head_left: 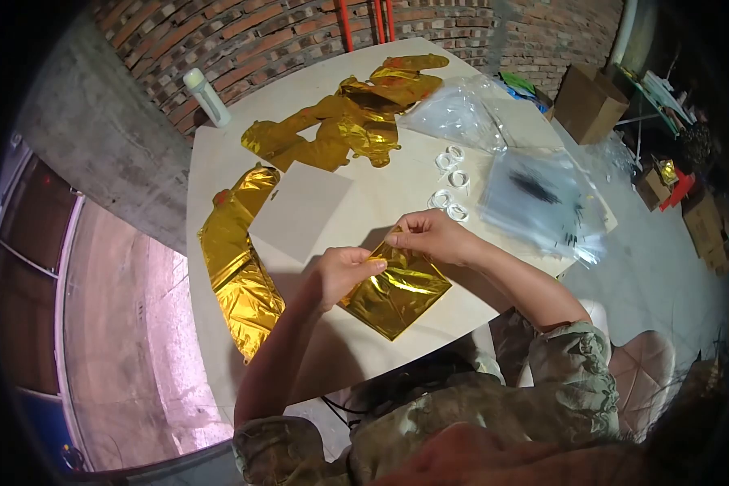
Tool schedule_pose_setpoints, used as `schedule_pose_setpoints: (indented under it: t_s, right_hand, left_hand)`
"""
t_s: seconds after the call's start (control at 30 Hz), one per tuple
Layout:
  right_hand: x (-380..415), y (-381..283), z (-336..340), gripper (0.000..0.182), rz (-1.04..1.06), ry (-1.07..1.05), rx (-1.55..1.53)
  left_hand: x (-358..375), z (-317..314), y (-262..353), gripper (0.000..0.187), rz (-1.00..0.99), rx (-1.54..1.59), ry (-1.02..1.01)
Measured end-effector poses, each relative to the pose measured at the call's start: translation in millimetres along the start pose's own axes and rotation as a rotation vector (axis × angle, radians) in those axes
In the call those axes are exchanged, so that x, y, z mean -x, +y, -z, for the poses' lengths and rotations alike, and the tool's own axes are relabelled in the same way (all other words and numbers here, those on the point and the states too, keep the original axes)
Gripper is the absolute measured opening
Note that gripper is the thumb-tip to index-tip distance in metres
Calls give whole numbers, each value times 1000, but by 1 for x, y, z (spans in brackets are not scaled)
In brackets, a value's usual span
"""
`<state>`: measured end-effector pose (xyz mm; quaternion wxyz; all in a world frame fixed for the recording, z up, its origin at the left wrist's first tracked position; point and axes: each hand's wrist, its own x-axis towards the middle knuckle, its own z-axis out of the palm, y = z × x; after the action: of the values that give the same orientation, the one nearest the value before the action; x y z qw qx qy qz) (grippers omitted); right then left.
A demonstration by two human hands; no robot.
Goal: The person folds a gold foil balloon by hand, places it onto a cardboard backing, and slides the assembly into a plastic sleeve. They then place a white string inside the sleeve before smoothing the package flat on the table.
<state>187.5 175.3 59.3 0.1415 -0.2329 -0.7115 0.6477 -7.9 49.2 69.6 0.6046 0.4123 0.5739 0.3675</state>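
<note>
A folded sheet of shiny gold foil point(401, 296) lies over the table's near edge, roughly square, with one corner toward me. My left hand point(344, 274) pinches its upper left side between thumb and fingers. At the foil's top corner, my right hand point(436, 235) grips the edge, its thumb close to the left one. Just beyond my hands is a pale square card point(301, 209). More gold foil point(239, 267) stretches along the left side of the table, and crumpled gold foil pieces point(340, 121) spread across the far part.
White coiled rings point(458, 178) sit right of centre on the table point(381, 198). Clear plastic bags point(535, 194) and a clear plastic sheet point(462, 113) lie at the right. A pale bottle point(207, 99) stands at the far left edge. Cardboard boxes point(589, 104) are on the floor.
</note>
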Motion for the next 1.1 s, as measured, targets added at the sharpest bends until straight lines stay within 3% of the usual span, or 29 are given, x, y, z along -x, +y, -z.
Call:
schedule_pose_setpoints:
  t_s: [0.33, 0.43, 0.47, 0.5, 0.53, 0.57, 0.6, 0.63, 0.67, 0.7, 0.77, 0.8, 0.87, 0.93, 1.1]
  right_hand:
    - [-4, -4, -2, 31, -204, 20, -327]
    - [-22, 4, -4, 33, -199, 83, -336]
    - [-29, 4, -7, 31, 0, 156, 82]
    - [-38, 4, -11, 30, 207, 233, 495]
    - [-52, 6, -21, 28, 368, 248, 720]
    - [-74, 4, -36, 32, 308, 179, 834]
    - [-98, 21, -45, 35, 651, 169, 854]
    - [-114, 22, -60, 42, 686, 148, 980]
    - [-131, 33, -68, 59, 732, 98, 1134]
    - [-142, 39, -71, 65, 691, -17, 1221]
    - [-148, 57, -72, 64, 711, -37, 1148]
    - [-139, 53, -64, 64, 705, -30, 1149]
    - [-105, 41, -42, 58, 681, -270, 998]
    - [-76, 45, -15, 57, 736, -392, 824]
    - [-3, 18, 1, 60, 630, -396, 867]
  left_hand:
    - [4, 11, -19, 20, 2, 107, -54]
    - [20, 36, -5, 24, -13, -59, 186]
    - [13, 59, -21, 32, -60, -62, 306]
    - [32, 82, -3, 30, -44, 3, 171]
    - [46, 62, 19, 29, -142, 51, 420]
    - [50, 76, 18, 31, -183, -20, 522]
    - [52, 96, 7, 27, -296, 17, 453]
    - [53, 106, -11, 29, -566, 140, 339]
    - [66, 115, -5, 41, -507, 58, 318]
    - [71, 103, 5, 41, -515, 53, 296]
    - [79, 83, 21, 42, -552, 11, 581]
    - [80, 94, 16, 42, -551, 10, 573]
    - [91, 127, -5, 24, -441, 483, 564]
    - [110, 127, -8, 24, -443, 521, 603]
    - [112, 116, -20, 25, -495, 610, 577]
